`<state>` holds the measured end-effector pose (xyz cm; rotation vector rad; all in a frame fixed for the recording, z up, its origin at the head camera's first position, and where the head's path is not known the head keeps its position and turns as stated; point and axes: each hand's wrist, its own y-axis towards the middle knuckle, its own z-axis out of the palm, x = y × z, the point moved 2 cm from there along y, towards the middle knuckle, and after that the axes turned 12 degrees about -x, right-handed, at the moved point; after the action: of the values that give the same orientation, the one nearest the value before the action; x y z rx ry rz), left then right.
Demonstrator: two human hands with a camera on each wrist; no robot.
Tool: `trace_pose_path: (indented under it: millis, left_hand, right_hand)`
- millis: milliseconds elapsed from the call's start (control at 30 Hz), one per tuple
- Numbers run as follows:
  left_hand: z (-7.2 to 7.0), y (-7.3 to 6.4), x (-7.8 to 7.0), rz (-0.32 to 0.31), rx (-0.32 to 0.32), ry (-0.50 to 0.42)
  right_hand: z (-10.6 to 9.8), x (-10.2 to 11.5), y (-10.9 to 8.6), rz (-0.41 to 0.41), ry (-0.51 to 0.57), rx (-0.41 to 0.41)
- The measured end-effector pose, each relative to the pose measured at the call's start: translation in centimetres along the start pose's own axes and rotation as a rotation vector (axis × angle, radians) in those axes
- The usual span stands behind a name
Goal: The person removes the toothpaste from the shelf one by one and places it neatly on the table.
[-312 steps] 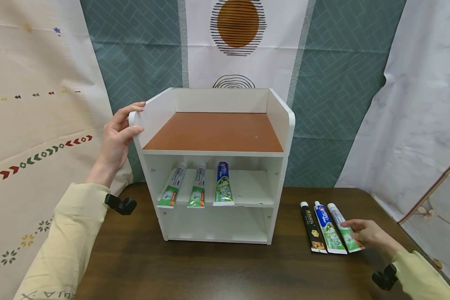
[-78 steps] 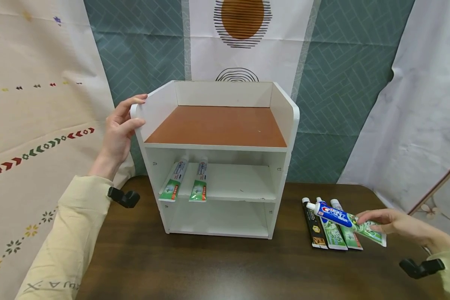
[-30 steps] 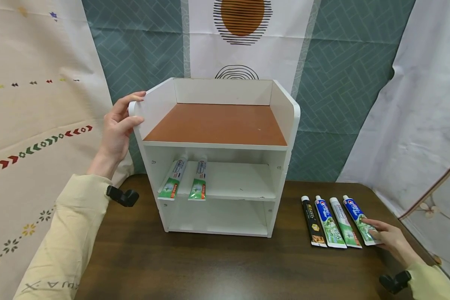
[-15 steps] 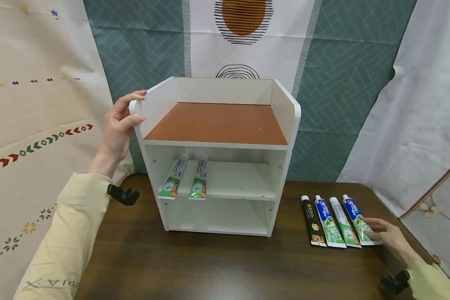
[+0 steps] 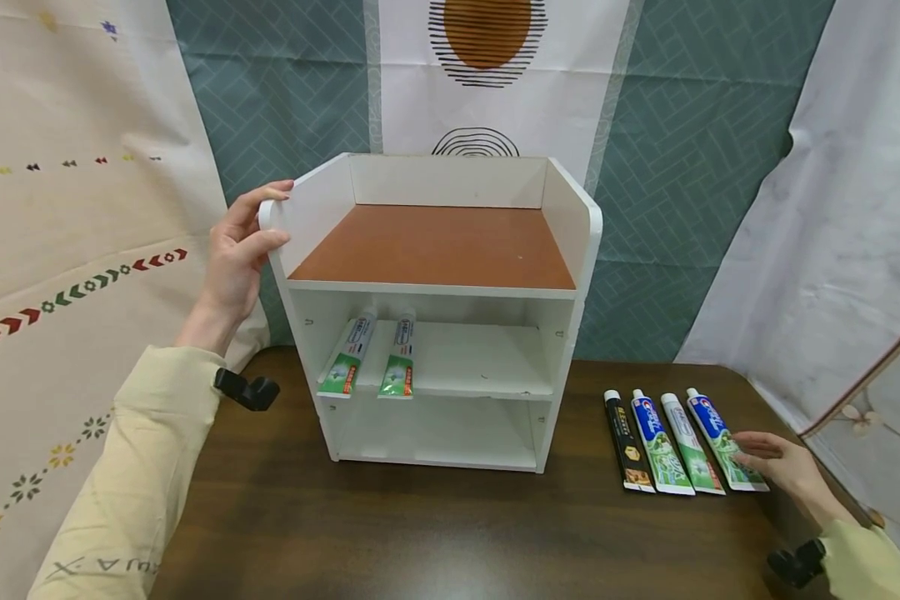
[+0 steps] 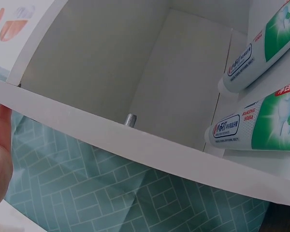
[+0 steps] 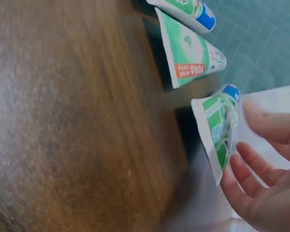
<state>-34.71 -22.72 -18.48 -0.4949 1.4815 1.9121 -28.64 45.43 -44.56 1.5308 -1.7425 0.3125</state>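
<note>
My left hand (image 5: 232, 258) grips the upper left side panel of a white shelf unit (image 5: 487, 358), thumb inside and fingers over the edge. Two white-and-green toothpaste tubes (image 5: 400, 358) lie on its middle shelf, at the left, caps inward. On the table at the right, several toothpaste tubes form a row: a black one (image 5: 627, 442), a blue-and-green one (image 5: 657, 446), a white-and-green one (image 5: 692, 446) and another blue-and-green one (image 5: 712, 425). Beside that last tube is my right hand (image 5: 783, 471), thumb apart from it and fingertips at its crimped edge in the right wrist view.
The unit has a brown top board (image 5: 435, 246) and a lower compartment (image 5: 435, 433). It stands on a dark wooden table (image 5: 435, 533). Patterned cloths hang behind, with a green one (image 5: 660, 208) at the back and a pale one (image 5: 832, 250) along the right edge.
Over these frames, the blue-and-green toothpaste tube from the middle shelf was carried to the row's right end. My right hand has just eased off it slightly rightward. The left hand keeps its grip.
</note>
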Motion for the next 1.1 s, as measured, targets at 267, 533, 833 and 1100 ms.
trace_pose_path:
  millis: [267, 533, 833, 1100]
  left_hand:
    - [-0.1, 0.0, 0.0, 0.006, -0.004, 0.011]
    - [-0.1, -0.1, 0.0, 0.009, 0.0, 0.009]
    - [-0.1, -0.1, 0.1, 0.006, 0.007, 0.012]
    - [-0.1, -0.1, 0.0, 0.009, 0.0, 0.029]
  right_hand:
    - [0.3, 3.0, 0.6, 0.079, 0.019, -0.102]
    - [3.8, 1.4, 3.2, 0.068, 0.388, -0.071]
    - [8.0, 5.6, 2.6, -0.004, 0.588, 0.149]
    - [8.3, 14.0, 0.1, -0.161, 0.531, 0.195]
